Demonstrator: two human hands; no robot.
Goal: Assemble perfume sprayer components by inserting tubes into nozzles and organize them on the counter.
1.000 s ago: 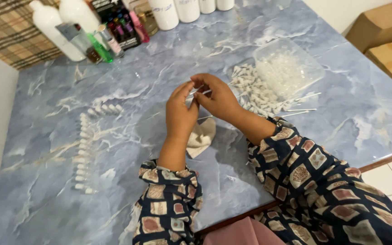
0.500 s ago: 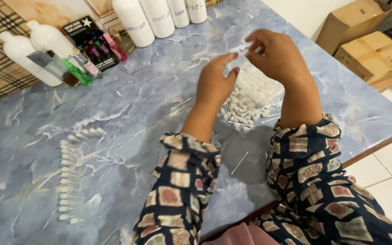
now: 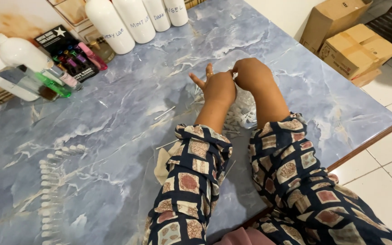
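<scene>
Hands are held together above the table (image 3: pixel 296 81): a small clear part (image 3: pixel 235 75) is pinched between the left hand (image 3: pixel 218 88) and right hand (image 3: pixel 250 72), raised for fitting. Parts (image 3: pixel 243 111) lie heaped directly beneath them, within easy reach.
</scene>
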